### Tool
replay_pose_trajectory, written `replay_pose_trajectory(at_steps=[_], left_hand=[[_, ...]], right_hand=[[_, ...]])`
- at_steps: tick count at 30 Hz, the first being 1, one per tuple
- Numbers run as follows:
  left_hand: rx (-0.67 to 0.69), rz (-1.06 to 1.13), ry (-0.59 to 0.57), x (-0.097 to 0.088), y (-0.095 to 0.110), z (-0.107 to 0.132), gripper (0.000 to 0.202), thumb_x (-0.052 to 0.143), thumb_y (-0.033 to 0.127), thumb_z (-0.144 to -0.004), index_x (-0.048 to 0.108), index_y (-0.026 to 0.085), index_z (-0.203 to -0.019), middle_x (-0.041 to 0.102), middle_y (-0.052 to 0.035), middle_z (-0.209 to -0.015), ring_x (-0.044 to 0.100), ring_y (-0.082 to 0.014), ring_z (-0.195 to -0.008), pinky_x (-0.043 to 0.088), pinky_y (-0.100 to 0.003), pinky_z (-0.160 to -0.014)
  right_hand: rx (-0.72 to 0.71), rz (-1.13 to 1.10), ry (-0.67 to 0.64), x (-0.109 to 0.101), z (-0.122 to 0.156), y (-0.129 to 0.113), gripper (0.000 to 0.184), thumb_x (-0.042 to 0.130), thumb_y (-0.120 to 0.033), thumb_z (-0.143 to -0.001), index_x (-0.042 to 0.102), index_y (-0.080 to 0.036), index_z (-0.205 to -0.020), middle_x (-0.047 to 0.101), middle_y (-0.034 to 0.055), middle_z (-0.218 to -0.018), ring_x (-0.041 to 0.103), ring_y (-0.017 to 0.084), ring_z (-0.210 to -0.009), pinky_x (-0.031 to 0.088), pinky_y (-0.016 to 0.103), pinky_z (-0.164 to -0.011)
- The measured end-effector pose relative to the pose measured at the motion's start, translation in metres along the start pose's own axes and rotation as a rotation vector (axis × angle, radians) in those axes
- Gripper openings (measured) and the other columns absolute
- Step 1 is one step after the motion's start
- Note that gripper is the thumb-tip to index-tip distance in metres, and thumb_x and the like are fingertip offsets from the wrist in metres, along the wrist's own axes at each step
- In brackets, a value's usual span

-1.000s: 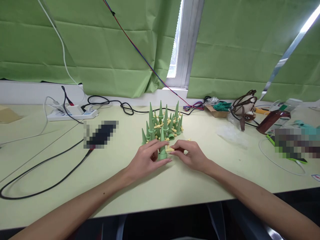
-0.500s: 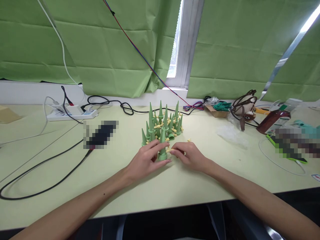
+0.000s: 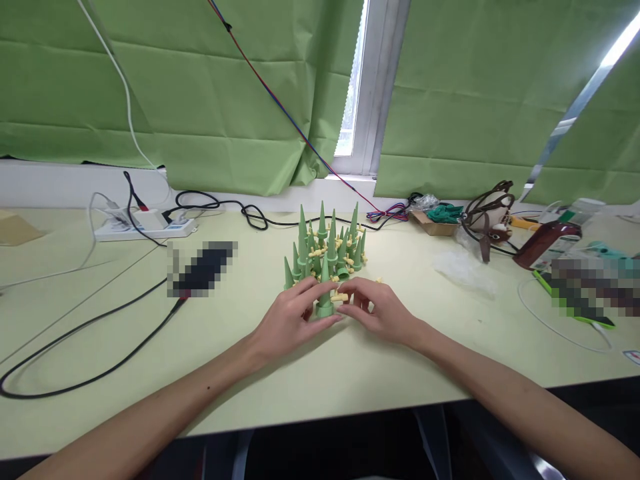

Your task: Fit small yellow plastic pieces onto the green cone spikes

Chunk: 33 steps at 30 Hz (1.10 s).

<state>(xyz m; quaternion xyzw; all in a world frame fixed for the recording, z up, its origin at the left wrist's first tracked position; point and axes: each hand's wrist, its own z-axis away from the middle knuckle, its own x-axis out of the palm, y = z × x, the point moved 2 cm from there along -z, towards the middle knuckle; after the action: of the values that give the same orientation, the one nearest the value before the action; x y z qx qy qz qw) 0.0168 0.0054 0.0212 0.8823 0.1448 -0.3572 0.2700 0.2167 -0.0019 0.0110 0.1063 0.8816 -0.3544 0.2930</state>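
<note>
A green plastic cone-shaped spike [image 3: 325,293] with a collar stands upright on the table, looking like a plant-watering spike. My left hand [image 3: 290,313] curls round it, fingers behind and thumb along the front near its base. A small yellow valve-like piece [image 3: 340,298] sticks out from the spike's right side. My right hand [image 3: 383,310] is beside that piece, thumb below and index finger above it, with a gap between them. Right behind my hands, several more green spikes [image 3: 331,243] with yellow pieces stand in a cluster.
A dark blurred device [image 3: 204,269] with a black cable lies at the left, before a white power strip [image 3: 145,229]. Crumpled clear plastic [image 3: 463,270], a brown bottle [image 3: 549,244] and a green-edged phone [image 3: 575,300] are on the right. Green curtains [image 3: 210,100] hang behind.
My right thumb and index finger have spread from a pinch on the yellow piece, which now shows more fully between them. My left hand stays round the spike.
</note>
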Motion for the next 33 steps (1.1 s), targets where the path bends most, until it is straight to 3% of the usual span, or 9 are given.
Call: replay_pose_trajectory(at_steps=[5, 19, 26, 33], left_hand=[[0.013, 0.005, -0.002, 0.0006, -0.0008, 0.0003, 0.039, 0.063, 0.041, -0.092, 0.060, 0.021, -0.125, 0.056, -0.0004, -0.085, 0.045, -0.0068, -0.053, 0.046, -0.022, -0.053], [0.033, -0.015, -0.021, 0.0002, 0.0004, 0.0004, 0.037, 0.063, 0.037, -0.092, 0.060, 0.018, -0.123, 0.057, -0.0016, -0.089, 0.046, -0.0062, -0.053, 0.046, -0.022, -0.053], [0.029, -0.020, 0.009, 0.0005, -0.0011, 0.0006, 0.039, 0.065, 0.037, -0.091, 0.058, 0.021, -0.126, 0.056, -0.0002, -0.088, 0.044, -0.0069, -0.054, 0.044, -0.022, -0.054], [0.043, -0.018, 0.006, 0.0003, -0.0015, 0.0022, 0.040, 0.067, 0.036, -0.090, 0.059, 0.019, -0.126, 0.054, 0.0005, -0.087, 0.044, -0.0065, -0.055, 0.044, -0.021, -0.055]], right_hand=[[-0.031, 0.020, 0.014, 0.0001, -0.0001, 0.0009, 0.012, 0.058, -0.030, -0.098, 0.061, -0.019, -0.101, 0.066, 0.0040, -0.085, 0.055, 0.012, -0.061, 0.048, 0.024, -0.057], [0.020, 0.095, -0.055, 0.0009, -0.0013, -0.0016, 0.025, 0.049, -0.030, -0.102, 0.060, -0.018, -0.082, 0.058, 0.0000, -0.069, 0.050, 0.012, -0.058, 0.039, 0.024, -0.057], [-0.011, 0.003, -0.001, -0.0011, -0.0008, -0.0003, 0.014, 0.061, -0.027, -0.096, 0.060, -0.018, -0.106, 0.065, 0.0039, -0.089, 0.056, 0.011, -0.060, 0.046, 0.023, -0.056], [-0.057, 0.028, 0.012, 0.0002, 0.0006, 0.0034, 0.006, 0.059, -0.022, -0.097, 0.059, -0.020, -0.102, 0.064, 0.0040, -0.090, 0.056, 0.013, -0.065, 0.048, 0.025, -0.059]])
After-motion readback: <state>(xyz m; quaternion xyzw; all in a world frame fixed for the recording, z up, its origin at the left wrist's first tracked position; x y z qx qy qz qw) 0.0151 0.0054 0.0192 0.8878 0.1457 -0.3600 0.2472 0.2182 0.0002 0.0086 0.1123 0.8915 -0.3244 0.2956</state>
